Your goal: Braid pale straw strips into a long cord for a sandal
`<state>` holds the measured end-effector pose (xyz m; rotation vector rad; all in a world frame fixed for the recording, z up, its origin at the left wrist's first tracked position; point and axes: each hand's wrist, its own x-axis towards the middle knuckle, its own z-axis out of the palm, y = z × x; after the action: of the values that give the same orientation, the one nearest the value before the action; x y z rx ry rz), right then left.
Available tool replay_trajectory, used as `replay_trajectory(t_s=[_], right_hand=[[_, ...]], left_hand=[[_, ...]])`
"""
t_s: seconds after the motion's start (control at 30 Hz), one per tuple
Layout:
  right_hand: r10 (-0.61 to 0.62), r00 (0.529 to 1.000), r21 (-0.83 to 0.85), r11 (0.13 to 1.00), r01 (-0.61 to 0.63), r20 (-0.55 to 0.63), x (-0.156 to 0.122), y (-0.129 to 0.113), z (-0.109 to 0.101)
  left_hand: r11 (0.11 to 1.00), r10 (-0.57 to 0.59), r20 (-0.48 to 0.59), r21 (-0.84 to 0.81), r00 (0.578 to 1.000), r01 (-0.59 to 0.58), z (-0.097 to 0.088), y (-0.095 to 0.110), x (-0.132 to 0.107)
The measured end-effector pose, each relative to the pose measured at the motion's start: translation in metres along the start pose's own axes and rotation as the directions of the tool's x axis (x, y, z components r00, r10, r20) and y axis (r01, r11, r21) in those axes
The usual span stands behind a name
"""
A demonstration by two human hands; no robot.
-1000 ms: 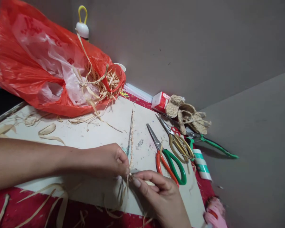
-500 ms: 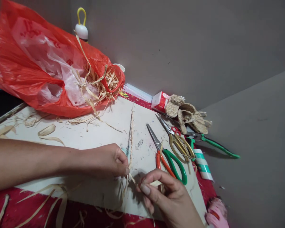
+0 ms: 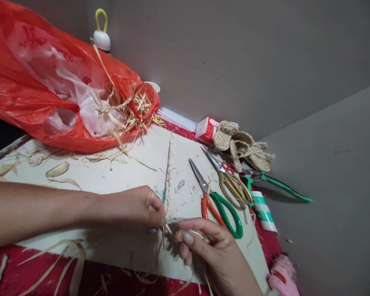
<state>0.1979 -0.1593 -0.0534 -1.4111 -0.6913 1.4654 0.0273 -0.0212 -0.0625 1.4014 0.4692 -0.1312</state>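
A thin braided cord of pale dried straw [image 3: 169, 176] runs up the white board [image 3: 123, 176] from my left hand [image 3: 148, 209]. That hand is closed, with thumb and finger pinching the cord's lower end, where loose strands hang down. Close by on the right, my right hand [image 3: 208, 244] is closed on a pale straw strip [image 3: 198, 234] between thumb and fingers. A tail of strip trails below its palm. Scissors with one green and one orange handle [image 3: 225, 213] lie just beyond my right hand.
A red plastic bag [image 3: 49, 82] spilling straw lies at back left. To the right are gold-handled scissors [image 3: 234, 189], green-handled pliers [image 3: 283, 189], woven straw pieces [image 3: 246, 150], a green-and-white roll [image 3: 264, 211] and a pink object [image 3: 282, 275]. Loose strips [image 3: 77, 267] lie in front.
My right hand has moved slightly left and up, nearer my left hand, and the strip in it has shifted. My left hand keeps its pinch on the cord. The view has shifted slightly.
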Motion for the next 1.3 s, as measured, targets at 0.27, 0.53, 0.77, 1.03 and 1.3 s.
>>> replay_trajectory(t_s=[0.27, 0.53, 0.77, 1.03, 1.3], right_hand=[[0.060, 0.998, 0.002, 0.998, -0.060, -0.015, -0.004, 0.000, 0.006], [-0.009, 0.997, 0.100, 0.995, 0.002, 0.073, 0.004, 0.002, 0.000], [-0.051, 0.998, 0.006, 0.999, 0.051, 0.022, 0.000, 0.001, -0.002], [0.006, 1.000, 0.025, 1.000, -0.007, 0.021, -0.001, -0.003, -0.002], [-0.051, 0.997, -0.043, 0.998, 0.053, 0.049, -0.001, 0.004, -0.009]], left_hand=[[0.999, -0.023, 0.007, -0.041, 1.000, 0.024, 0.002, 0.004, -0.004], [1.000, 0.008, 0.005, -0.012, 1.000, -0.008, 0.002, 0.005, -0.003], [1.000, 0.001, -0.005, 0.013, 1.000, -0.001, 0.001, 0.005, -0.003], [1.000, -0.021, -0.008, 0.020, 1.000, 0.021, 0.002, 0.008, -0.003], [1.000, -0.020, -0.012, 0.009, 1.000, 0.020, 0.003, 0.003, -0.001]])
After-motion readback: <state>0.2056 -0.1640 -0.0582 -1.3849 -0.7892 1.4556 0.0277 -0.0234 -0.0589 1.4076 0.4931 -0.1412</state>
